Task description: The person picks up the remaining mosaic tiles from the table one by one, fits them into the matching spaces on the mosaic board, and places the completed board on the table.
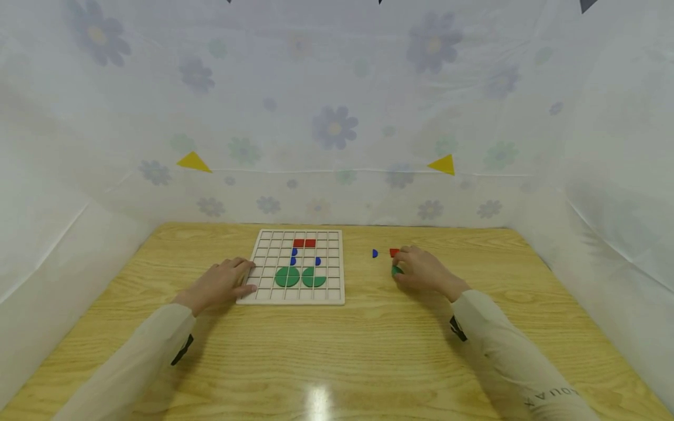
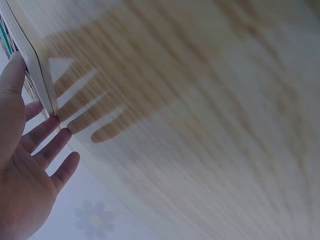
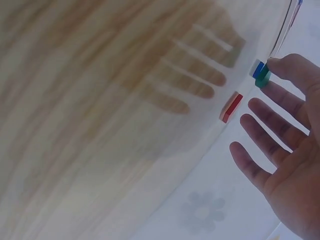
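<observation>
A white gridded board (image 1: 267, 295) lies on the table. It bears two red squares (image 1: 299, 242), blue half-discs (image 1: 293, 261), a green circle made of quarter pieces (image 1: 286, 276) and a green shape (image 1: 314, 281) lacking its upper-right quarter. My left hand (image 1: 223, 280) rests at the board's left edge, fingers fairly straight and touching it. Right of the board, my right hand (image 1: 421, 271) pinches a small green piece (image 3: 262, 80) between thumb and index finger; its other fingers are extended. In the head view my fingers partly cover that piece.
Beside the right hand lie a loose blue half-disc (image 1: 375, 253) and a red piece (image 1: 394, 252), partly hidden by the fingers. The wooden table (image 1: 316, 351) meets a flowered curtain (image 1: 337, 193) at its back. Two yellow triangles (image 1: 194, 162) show on the curtain.
</observation>
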Motion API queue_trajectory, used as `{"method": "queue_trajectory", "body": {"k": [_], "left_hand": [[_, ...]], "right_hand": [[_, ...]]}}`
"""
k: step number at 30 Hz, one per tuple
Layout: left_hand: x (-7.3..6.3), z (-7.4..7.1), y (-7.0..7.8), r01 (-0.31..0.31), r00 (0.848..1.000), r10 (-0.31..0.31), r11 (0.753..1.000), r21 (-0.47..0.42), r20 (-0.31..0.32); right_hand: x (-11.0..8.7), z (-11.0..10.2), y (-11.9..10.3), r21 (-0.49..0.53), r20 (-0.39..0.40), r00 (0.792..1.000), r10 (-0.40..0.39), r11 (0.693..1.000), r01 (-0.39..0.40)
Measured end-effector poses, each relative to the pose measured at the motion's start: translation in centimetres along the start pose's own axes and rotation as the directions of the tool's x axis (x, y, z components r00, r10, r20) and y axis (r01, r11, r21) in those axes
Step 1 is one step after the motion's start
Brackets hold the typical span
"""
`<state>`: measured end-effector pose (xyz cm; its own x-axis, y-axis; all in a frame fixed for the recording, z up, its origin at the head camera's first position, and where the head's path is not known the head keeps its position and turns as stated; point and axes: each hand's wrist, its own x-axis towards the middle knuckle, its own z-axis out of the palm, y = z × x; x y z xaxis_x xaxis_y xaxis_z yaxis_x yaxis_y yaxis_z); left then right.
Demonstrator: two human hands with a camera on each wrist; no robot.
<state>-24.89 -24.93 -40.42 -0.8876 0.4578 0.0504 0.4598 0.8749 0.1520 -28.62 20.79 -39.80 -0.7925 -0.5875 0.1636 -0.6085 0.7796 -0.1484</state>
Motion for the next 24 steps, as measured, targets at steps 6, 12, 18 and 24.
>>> {"method": "queue_trajectory", "body": {"k": [6,12,18,24], "left_hand": [[0.0,0.0,0.0,-0.006,1.000,0.006,1.000,-0.005,-0.006],[0.0,-0.1,0.0,-0.004,1.000,0.004,1.000,0.004,-0.006],[0.0,-0.2,0.2,0.001,1.000,-0.001,1.000,0.010,-0.006],[-0.1,-0.2,0.2,-0.006,1.000,0.006,1.000,0.023,-0.016]], "right_hand": [[0.8,0.0,-1.2,-0.003,0.017,1.000,0.015,1.000,-0.015],[2.1,0.2,-2.5,-0.012,0.031,1.000,-0.006,1.000,0.007],[3.4,0.5,-3.8,-0.025,0.041,0.999,-0.022,0.999,0.023],[4.6,0.5,-5.4,-0.018,0.065,0.997,-0.049,0.999,0.050]]}}
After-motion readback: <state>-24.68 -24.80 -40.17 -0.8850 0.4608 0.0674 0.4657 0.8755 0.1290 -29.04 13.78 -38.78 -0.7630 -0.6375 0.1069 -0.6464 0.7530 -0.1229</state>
